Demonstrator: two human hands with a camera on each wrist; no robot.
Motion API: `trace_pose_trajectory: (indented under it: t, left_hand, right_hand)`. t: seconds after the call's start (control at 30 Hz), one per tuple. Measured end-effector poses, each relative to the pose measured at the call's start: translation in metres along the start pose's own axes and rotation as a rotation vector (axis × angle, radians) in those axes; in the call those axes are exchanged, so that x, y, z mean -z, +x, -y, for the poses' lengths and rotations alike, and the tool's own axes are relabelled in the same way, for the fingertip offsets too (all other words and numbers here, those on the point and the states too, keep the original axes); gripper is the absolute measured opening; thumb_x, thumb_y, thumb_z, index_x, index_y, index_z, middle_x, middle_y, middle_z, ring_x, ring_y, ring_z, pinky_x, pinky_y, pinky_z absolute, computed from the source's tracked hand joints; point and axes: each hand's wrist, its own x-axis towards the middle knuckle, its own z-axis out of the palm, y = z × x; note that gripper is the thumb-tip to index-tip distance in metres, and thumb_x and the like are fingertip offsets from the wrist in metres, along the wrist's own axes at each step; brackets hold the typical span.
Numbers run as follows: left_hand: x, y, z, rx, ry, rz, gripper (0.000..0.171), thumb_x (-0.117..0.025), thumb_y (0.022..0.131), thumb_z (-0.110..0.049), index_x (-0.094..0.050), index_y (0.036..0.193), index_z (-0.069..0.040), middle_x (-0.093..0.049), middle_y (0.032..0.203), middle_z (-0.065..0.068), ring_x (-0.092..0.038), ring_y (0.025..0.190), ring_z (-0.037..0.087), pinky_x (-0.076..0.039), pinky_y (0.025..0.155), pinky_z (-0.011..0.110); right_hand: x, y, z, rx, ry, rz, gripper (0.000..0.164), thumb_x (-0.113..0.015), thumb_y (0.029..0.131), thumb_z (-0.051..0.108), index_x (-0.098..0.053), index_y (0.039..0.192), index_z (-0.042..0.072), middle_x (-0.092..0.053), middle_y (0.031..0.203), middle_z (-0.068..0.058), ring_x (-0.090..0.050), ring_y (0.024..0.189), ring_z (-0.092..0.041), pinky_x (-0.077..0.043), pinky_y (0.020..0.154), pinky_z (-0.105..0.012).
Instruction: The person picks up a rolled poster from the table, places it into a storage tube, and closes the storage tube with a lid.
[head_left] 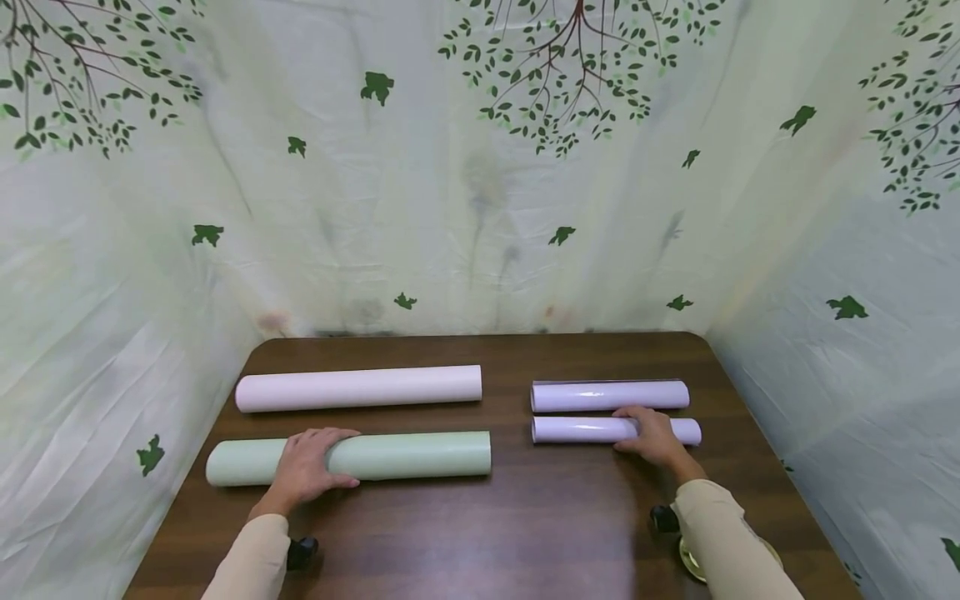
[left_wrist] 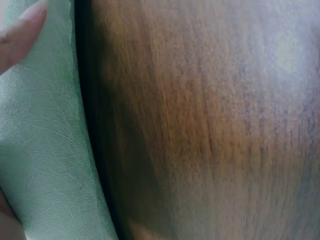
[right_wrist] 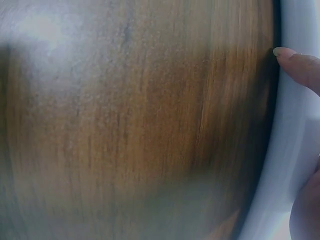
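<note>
A pale green roll (head_left: 420,456) with a leather-like grain lies across the left side of the table. My left hand (head_left: 309,467) grips it left of its middle, thumb on the near side and fingers over the far side. On the right, my right hand (head_left: 654,435) holds a glossy, pale lilac-white roll (head_left: 577,430) between thumb and fingers, right of its middle. Part of each gripped roll is hidden under the hand. In the left wrist view the green surface (left_wrist: 45,135) fills the left edge; the right wrist view shows the pale roll (right_wrist: 287,140) and the thumb.
Behind the green roll lies a long pinkish-white roll (head_left: 360,388). A second short, glossy roll (head_left: 611,396) lies just behind the right hand's roll. The brown wooden table (head_left: 480,533) meets a leaf-printed curtain (head_left: 480,183). A gold-coloured round object (head_left: 688,560) is partly hidden by the right sleeve.
</note>
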Motion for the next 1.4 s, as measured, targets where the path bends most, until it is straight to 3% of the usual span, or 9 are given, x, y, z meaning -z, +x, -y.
trace_pose_trajectory:
  t: [0.33, 0.73, 1.13, 1.4]
  left_hand:
    - [0.003, 0.002, -0.003, -0.009, -0.009, -0.008, 0.071, -0.090, 0.059, -0.039, -0.064, 0.122, -0.016, -0.064, 0.120, 0.009, -0.052, 0.112, 0.038, -0.028, 0.094, 0.057]
    - [0.003, 0.003, -0.005, -0.009, -0.008, 0.016, 0.071, -0.089, 0.061, -0.039, -0.064, 0.123, -0.016, -0.064, 0.121, 0.009, -0.052, 0.112, 0.038, -0.028, 0.093, 0.056]
    - [-0.001, 0.002, -0.002, -0.058, 0.097, 0.016, 0.084, -0.088, 0.057, -0.048, -0.060, 0.129, -0.014, -0.063, 0.123, 0.012, -0.053, 0.112, 0.039, -0.030, 0.091, 0.058]
    - [0.002, 0.006, -0.004, -0.076, 0.094, 0.026, 0.077, -0.090, 0.058, -0.042, -0.064, 0.124, -0.012, -0.065, 0.119, 0.010, -0.057, 0.110, 0.036, -0.033, 0.093, 0.060]
  right_hand:
    - [0.005, 0.002, 0.003, 0.004, -0.009, 0.015, 0.041, -0.085, 0.067, 0.015, -0.068, 0.103, 0.005, -0.069, 0.104, -0.012, -0.061, 0.102, -0.034, -0.041, 0.091, -0.052]
    - [0.026, 0.006, 0.017, 0.096, -0.110, -0.024, 0.042, -0.085, 0.065, 0.016, -0.069, 0.102, 0.003, -0.070, 0.100, -0.014, -0.064, 0.094, -0.036, -0.041, 0.079, -0.051]
    - [0.045, 0.006, 0.034, 0.041, -0.113, -0.028, 0.041, -0.084, 0.068, 0.011, -0.069, 0.105, 0.003, -0.069, 0.105, -0.017, -0.061, 0.100, -0.040, -0.036, 0.084, -0.056]
    - [0.056, 0.008, 0.043, 0.050, -0.132, -0.085, 0.041, -0.086, 0.066, 0.010, -0.069, 0.104, 0.004, -0.069, 0.105, -0.018, -0.061, 0.101, -0.040, -0.034, 0.085, -0.059]
